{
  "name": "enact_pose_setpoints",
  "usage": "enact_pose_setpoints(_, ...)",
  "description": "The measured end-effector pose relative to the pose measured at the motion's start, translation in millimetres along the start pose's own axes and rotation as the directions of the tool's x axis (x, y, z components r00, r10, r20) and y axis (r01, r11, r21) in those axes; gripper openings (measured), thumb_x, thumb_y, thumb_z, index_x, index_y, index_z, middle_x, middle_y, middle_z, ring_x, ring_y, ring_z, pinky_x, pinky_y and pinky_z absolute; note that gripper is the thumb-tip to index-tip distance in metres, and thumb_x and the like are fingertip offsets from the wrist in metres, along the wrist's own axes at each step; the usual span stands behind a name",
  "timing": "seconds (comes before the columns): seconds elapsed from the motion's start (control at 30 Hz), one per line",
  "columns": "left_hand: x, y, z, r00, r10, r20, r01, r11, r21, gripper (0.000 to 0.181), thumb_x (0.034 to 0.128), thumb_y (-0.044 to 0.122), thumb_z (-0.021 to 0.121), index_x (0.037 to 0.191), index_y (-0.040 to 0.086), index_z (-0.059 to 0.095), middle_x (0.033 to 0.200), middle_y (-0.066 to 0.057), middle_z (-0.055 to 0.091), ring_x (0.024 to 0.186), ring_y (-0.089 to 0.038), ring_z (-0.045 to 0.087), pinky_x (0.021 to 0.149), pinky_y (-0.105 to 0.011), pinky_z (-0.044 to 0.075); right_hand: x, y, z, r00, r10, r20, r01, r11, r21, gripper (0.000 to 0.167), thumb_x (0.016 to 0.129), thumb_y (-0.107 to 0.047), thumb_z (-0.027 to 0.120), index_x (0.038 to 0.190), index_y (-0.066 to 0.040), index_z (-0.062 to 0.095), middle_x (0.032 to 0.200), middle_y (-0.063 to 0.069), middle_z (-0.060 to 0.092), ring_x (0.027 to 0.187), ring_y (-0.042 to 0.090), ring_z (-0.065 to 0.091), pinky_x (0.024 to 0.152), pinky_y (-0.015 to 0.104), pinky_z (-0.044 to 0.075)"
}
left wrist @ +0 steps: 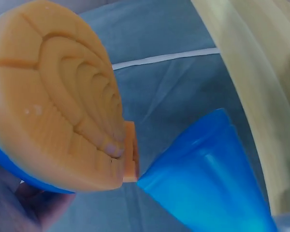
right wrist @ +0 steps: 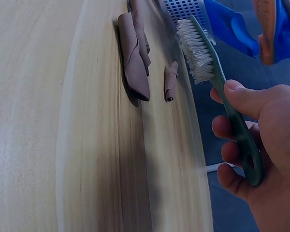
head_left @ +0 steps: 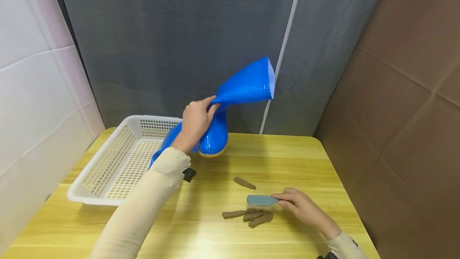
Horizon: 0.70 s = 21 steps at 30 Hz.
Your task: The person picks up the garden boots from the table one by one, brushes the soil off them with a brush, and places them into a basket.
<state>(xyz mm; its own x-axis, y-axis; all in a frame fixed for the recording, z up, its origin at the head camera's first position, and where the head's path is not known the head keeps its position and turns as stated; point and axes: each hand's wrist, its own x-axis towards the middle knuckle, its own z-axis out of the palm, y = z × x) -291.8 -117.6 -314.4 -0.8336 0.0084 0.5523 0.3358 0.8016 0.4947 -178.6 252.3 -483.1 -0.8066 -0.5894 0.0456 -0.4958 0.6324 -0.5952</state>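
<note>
A blue rain boot (head_left: 248,83) with a yellow-orange sole (left wrist: 63,106) is held up off the table by my left hand (head_left: 195,121). That hand grips it around the narrow part, and the open top tilts to the upper right. Below and left of it, a second blue boot (head_left: 169,139) leans at the right side of the white basket, partly hidden by my forearm. My right hand (head_left: 303,209) holds a green scrubbing brush (right wrist: 236,118) by its handle, white bristles (right wrist: 193,50) facing the table. Beneath the brush lie several brown rolled pieces (head_left: 264,219).
The white perforated basket (head_left: 98,153) stands on the left of the wooden table (head_left: 294,159). One brown roll (head_left: 244,183) lies apart, farther back. A grey curtain (head_left: 161,43) hangs behind, with a brown cloth wall (head_left: 402,111) to the right.
</note>
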Motion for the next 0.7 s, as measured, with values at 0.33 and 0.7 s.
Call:
enact_pose_setpoints(0.33, 12.8, -9.7, -40.5, 0.999, -0.029, -0.027, 0.029, 1.000, -0.007, 0.042, 0.1006, 0.038, 0.055, 0.134, 0.014, 0.063, 0.125, -0.016, 0.070, 0.110, -0.038, 0.069, 0.095, -0.055, 0.055, 1.7, 1, 1, 1.000, 0.008, 0.004, -0.008, 1.000, 0.001, 0.039, 0.101, -0.039, 0.049, 0.133, -0.022, 0.064, 0.079, -0.014, 0.048, 0.070, -0.001, 0.037, 0.061, 0.020, 0.037)
enact_pose_setpoints(0.7, 8.3, -51.9, -75.6, 0.994, -0.070, -0.081, 0.070, 0.998, -0.004, 0.043, 0.1009, 0.038, 0.055, 0.135, 0.014, 0.062, 0.125, -0.019, 0.069, 0.113, -0.043, 0.066, 0.099, -0.058, 0.051, 0.5, 3, -1, 1.000, -0.006, -0.012, 0.006, 1.000, -0.002, 0.039, 0.101, -0.038, 0.050, 0.132, -0.019, 0.065, 0.080, -0.013, 0.049, 0.073, -0.001, 0.039, 0.063, 0.018, 0.037)
